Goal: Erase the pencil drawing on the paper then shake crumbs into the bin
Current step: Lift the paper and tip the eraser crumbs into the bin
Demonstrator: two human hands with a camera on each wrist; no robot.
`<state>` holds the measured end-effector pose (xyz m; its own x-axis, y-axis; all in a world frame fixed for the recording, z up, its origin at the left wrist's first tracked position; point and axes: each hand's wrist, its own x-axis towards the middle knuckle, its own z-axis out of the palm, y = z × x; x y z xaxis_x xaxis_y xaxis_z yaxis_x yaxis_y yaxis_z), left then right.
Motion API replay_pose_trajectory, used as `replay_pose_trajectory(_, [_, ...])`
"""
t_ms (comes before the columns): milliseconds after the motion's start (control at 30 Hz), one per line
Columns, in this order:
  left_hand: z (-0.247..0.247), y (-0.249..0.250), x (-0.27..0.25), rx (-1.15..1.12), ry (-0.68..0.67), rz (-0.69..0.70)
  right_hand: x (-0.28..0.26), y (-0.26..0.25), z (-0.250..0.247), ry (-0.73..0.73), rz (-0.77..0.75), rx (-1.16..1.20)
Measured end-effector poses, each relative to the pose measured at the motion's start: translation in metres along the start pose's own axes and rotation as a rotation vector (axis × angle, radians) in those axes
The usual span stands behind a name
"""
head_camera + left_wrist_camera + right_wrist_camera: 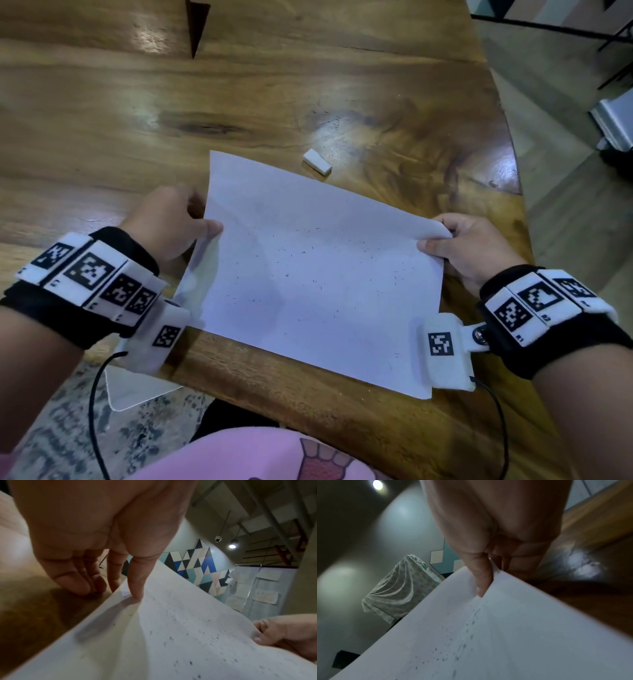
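A white sheet of paper (315, 270) lies over the near part of the wooden table (171, 113), dotted with dark eraser crumbs (294, 253). My left hand (171, 222) pinches its left edge, thumb on top, as the left wrist view shows on the paper (171, 635). My right hand (462, 246) pinches the right edge, which curls up; in the right wrist view the thumb lies on the paper (505, 628). Both side edges are raised a little off the table. A white eraser (317, 161) lies on the table just beyond the sheet.
A white bin (137, 387) stands on the patterned floor below the table's near edge, under my left wrist. The table's rounded right edge (513, 164) is close to my right hand. Dark metal furniture legs (548, 31) stand at the far right.
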<state>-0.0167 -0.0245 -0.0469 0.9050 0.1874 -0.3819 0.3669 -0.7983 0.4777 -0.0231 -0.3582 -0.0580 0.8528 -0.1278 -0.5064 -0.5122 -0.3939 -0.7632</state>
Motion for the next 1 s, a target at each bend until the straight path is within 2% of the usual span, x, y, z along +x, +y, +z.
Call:
replay_pose_trajectory(100, [-0.002, -0.002, -0.003, -0.067, -0.042, 0.005, 0.002, 0.001, 0.0, -0.004, 0.012, 0.014])
replay_pose_trajectory(367, [-0.006, -0.033, -0.003, -0.433, -0.147, -0.031, 0.005, -0.007, 0.008, -0.046, 0.001, -0.029])
replay_pose_trajectory(567, [-0.014, -0.075, -0.028, -0.695, -0.14, -0.065, 0.003, -0.03, 0.028, -0.127, -0.085, -0.116])
replay_pose_trajectory(667, [-0.021, -0.107, -0.046, -0.782, -0.118, -0.112, -0.01, -0.045, 0.05, -0.183, -0.07, 0.012])
replay_pose_trajectory(800, [-0.031, -0.16, -0.075, -0.881, -0.053, -0.192, -0.04, -0.056, 0.089, -0.337, -0.015, 0.118])
replay_pose_trajectory(900, [-0.038, -0.201, -0.104, -0.883, 0.021, -0.259, -0.06, -0.059, 0.129, -0.44, -0.012, 0.059])
replay_pose_trajectory(1000, [-0.042, -0.245, -0.137, -0.877, 0.074, -0.299, -0.079, -0.063, 0.174, -0.554, -0.078, -0.042])
